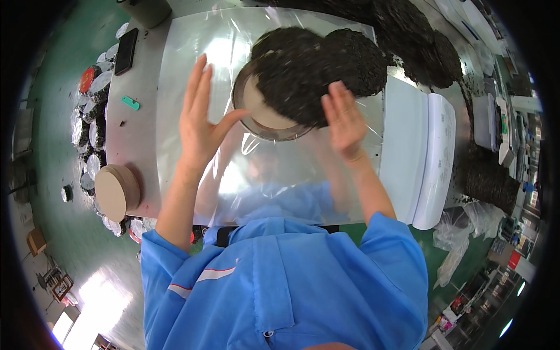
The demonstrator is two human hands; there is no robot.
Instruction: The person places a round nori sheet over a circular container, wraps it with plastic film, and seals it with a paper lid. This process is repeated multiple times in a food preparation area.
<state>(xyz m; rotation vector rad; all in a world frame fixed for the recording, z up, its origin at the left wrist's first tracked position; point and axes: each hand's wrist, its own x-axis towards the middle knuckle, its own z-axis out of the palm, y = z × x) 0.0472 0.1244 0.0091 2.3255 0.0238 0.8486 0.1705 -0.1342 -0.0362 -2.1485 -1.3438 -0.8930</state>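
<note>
Clear plastic film (271, 183) covers the middle of the metal table. On it lies a round metal-rimmed tray with a pale disc inside (262, 109). A dark, rough round cake (297, 78), blurred, partly overlaps this tray, with another dark cake (356, 61) at its right. My left hand (201, 109) is raised at the tray's left side, its fingers up and thumb apart, holding nothing. My right hand (345, 122) is by the dark cake's right edge, fingers close together; whether it touches the cake is not clear.
A phone (126, 51), a small green cutter (131, 103) and a stack of round beige discs (116, 192) are on the left side. More dark cakes (407, 35) lie at the back right. Stacked white printed sheets (407, 153) lie right of the film. A dark green container (146, 11) stands back left.
</note>
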